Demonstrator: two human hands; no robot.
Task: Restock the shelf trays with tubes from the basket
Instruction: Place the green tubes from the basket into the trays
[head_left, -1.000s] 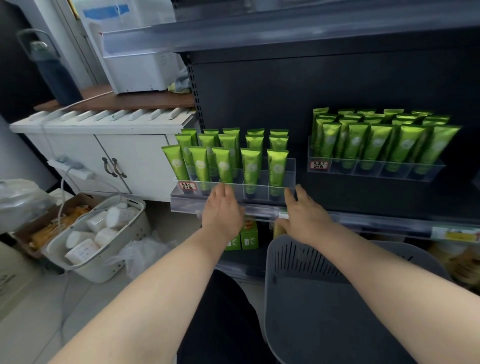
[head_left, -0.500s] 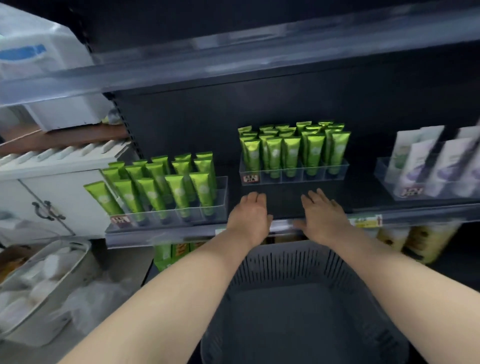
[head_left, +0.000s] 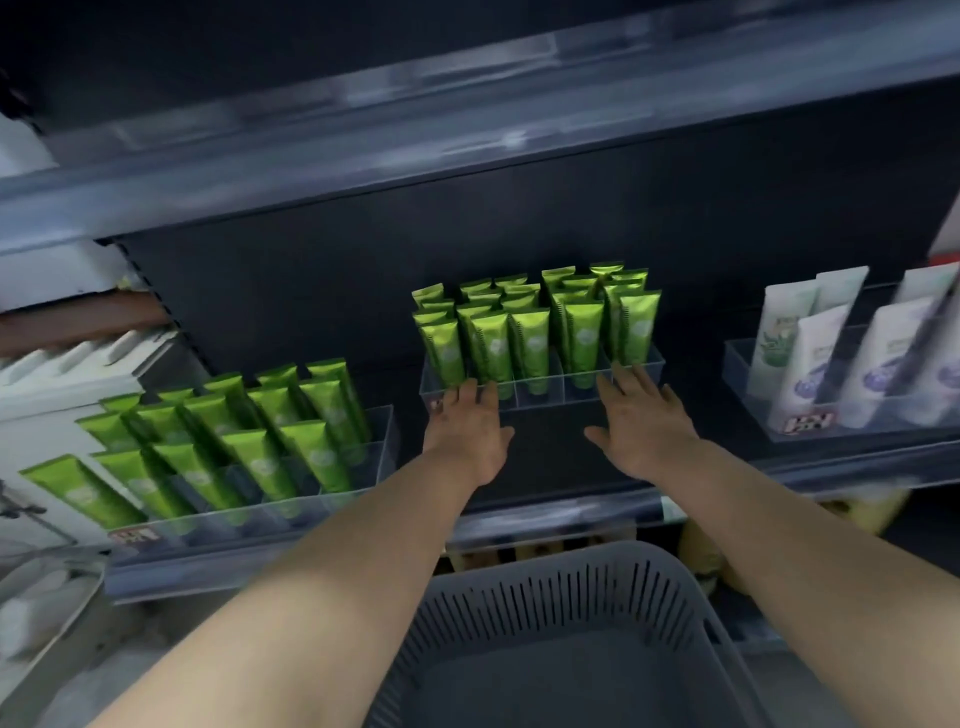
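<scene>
- Grey slotted plastic basket (head_left: 545, 592), lower centre: no tubes showing.
- Clear plastic tray (head_left: 550, 391), centre: green tubes (head_left: 530, 338), apparently full.
- Left hand (head_left: 467, 431), right hand (head_left: 641, 421): fingers straight, empty, at tray front; restocking likely near done.

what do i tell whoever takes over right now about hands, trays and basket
Left hand: open, empty, fingertips at the front wall of the middle tray.
Right hand: open, empty, at the same wall.
Green tubes fill the middle tray; the left tray looks stocked; the right tray holds white tubes.
Basket: no tubes show in it.
Left: likely only squaring up the trays.
</scene>
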